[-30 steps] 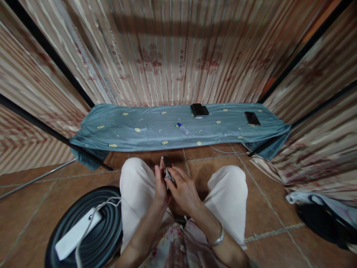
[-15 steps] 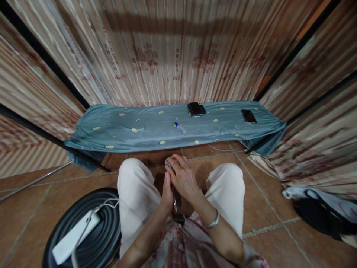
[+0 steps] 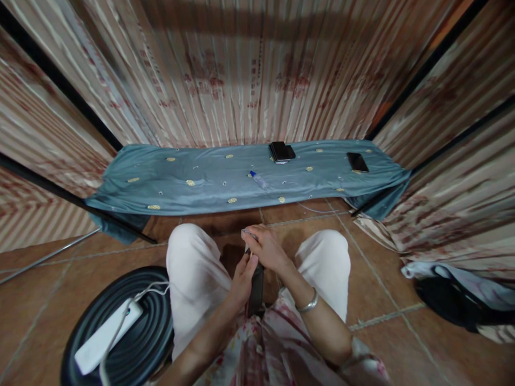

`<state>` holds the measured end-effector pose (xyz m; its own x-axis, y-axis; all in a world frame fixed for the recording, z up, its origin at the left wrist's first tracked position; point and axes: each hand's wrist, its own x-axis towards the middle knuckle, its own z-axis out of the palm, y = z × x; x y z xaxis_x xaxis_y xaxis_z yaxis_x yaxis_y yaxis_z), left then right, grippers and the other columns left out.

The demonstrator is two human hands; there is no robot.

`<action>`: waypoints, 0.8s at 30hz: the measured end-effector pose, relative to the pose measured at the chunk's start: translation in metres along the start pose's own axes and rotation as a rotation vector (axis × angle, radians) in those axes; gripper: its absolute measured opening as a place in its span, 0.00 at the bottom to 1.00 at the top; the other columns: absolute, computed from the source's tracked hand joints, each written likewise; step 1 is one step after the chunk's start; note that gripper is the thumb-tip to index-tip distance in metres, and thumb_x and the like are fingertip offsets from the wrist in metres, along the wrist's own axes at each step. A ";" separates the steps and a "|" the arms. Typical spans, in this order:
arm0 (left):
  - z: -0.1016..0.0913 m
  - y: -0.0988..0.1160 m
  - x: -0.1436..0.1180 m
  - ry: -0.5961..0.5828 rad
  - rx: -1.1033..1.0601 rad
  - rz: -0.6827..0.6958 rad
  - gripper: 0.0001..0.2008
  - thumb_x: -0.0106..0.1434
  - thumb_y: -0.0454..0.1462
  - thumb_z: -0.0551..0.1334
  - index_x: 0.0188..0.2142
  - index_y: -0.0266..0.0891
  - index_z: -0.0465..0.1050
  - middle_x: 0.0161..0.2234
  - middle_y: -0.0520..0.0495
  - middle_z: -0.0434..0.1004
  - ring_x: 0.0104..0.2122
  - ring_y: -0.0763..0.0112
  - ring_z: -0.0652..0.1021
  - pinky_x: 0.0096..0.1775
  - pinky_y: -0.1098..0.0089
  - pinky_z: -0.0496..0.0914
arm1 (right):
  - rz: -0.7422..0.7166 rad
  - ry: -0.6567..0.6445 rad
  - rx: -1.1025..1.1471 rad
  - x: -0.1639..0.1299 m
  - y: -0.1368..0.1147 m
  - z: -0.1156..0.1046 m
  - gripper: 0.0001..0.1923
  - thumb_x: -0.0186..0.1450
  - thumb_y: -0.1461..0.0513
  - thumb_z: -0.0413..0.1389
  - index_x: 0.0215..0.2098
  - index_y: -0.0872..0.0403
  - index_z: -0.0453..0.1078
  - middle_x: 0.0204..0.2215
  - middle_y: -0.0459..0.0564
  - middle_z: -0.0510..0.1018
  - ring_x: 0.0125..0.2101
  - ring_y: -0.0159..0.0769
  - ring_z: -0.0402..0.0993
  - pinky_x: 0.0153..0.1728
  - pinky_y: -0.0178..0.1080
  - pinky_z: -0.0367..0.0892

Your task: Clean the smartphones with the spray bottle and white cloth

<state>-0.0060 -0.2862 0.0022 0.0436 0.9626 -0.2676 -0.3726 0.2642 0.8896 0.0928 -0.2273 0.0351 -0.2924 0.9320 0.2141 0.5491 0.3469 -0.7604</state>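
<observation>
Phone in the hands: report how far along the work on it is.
Done: a stack of phones and a single phone lie on the blue cloth. In hand: left hand and right hand grip a dark phone between the knees. Left: hard to tell; a small bottle lies on the cloth.

Makeshift home corner, curtained off: striped patterned curtains (image 3: 249, 75) on three sides, terracotta floor tiles (image 3: 386, 279), low surface draped in blue-grey cloth (image 3: 193, 182) carrying phones (image 3: 357, 162), round stool (image 3: 137, 332) with power bank (image 3: 104, 338).
</observation>
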 end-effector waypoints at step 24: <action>-0.010 0.023 -0.028 -0.085 -0.073 -0.226 0.27 0.53 0.55 0.65 0.42 0.36 0.79 0.36 0.38 0.84 0.39 0.53 0.82 0.38 0.62 0.75 | 0.560 -0.050 0.803 -0.013 0.028 -0.003 0.17 0.52 0.49 0.58 0.22 0.56 0.73 0.14 0.42 0.69 0.14 0.26 0.60 0.14 0.29 0.51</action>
<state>-0.0252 -0.3079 0.0260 0.2098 0.8820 -0.4219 -0.4100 0.4711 0.7810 0.1147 -0.2296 0.0129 -0.1951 0.9281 -0.3171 -0.0719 -0.3360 -0.9391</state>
